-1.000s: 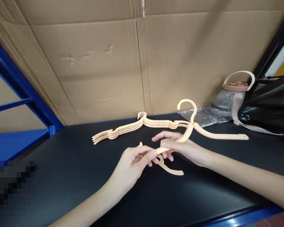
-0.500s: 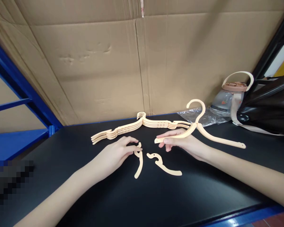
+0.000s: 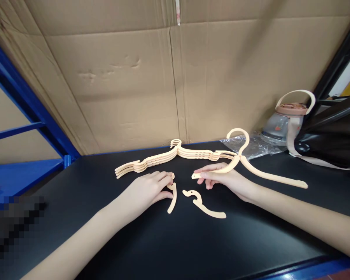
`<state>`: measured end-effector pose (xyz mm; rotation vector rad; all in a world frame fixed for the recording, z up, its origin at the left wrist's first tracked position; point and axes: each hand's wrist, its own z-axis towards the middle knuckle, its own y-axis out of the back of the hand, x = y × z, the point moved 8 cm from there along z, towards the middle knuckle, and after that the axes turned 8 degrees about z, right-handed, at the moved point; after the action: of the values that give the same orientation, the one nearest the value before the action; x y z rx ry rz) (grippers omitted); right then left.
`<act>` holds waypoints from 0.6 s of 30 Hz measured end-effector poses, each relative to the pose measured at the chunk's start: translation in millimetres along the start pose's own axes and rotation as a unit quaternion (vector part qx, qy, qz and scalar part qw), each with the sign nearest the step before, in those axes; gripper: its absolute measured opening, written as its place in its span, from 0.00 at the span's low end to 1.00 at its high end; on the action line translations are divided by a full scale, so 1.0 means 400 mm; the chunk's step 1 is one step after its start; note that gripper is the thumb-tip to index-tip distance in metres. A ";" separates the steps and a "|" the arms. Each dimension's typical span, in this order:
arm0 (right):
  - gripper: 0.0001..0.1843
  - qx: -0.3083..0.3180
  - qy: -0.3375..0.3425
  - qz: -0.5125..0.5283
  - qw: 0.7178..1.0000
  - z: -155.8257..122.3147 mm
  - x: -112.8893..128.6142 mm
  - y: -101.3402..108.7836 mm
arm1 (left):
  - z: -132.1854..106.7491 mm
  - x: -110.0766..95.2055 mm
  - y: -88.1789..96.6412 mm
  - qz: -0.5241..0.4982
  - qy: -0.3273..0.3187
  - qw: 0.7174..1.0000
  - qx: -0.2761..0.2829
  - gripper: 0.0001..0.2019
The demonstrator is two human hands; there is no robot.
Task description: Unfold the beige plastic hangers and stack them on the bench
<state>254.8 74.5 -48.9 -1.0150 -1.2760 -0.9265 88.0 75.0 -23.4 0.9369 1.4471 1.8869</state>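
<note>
My right hand point(image 3: 218, 178) grips one arm of a cream plastic clothes hanger body point(image 3: 270, 175), its hook pointing up and its other arm reaching out to the right. Fingers closed, my left hand point(image 3: 153, 190) pinches a small curved hanger end piece point(image 3: 173, 200), partly hidden by the fingertips. A second curved end piece point(image 3: 208, 210) lies loose on the black tabletop between and below my hands. Behind them rests a stack of several whole cream hangers point(image 3: 160, 158), their hooks lined up at the back.
Crumpled clear plastic wrap point(image 3: 255, 144) lies at the back right, beside a clear water bottle point(image 3: 275, 126) with a strap. A shiny black bag point(image 3: 335, 136) is at the right edge. Cardboard point(image 3: 119, 85) stands behind the table, and a blue metal frame point(image 3: 26, 93) at left.
My left fingers have closed around the upper part of the small end piece and tilted it slightly. My right hand still holds the hanger body, its free arm now a little lower.
</note>
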 end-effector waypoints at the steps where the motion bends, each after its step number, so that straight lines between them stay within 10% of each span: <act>1: 0.19 0.000 -0.001 -0.002 1.000 0.000 -0.002 -0.001 | 0.002 -0.001 -0.003 0.006 0.002 1.000 -0.007 0.16; 18: 0.18 0.003 0.002 -0.024 1.000 0.004 -0.001 -0.004 | -0.013 -0.008 0.017 -0.065 0.138 0.988 0.006 0.16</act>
<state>252.8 75.4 -49.2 -0.9805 -1.3039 -0.9594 85.6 67.7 -18.1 0.5856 1.6378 1.9683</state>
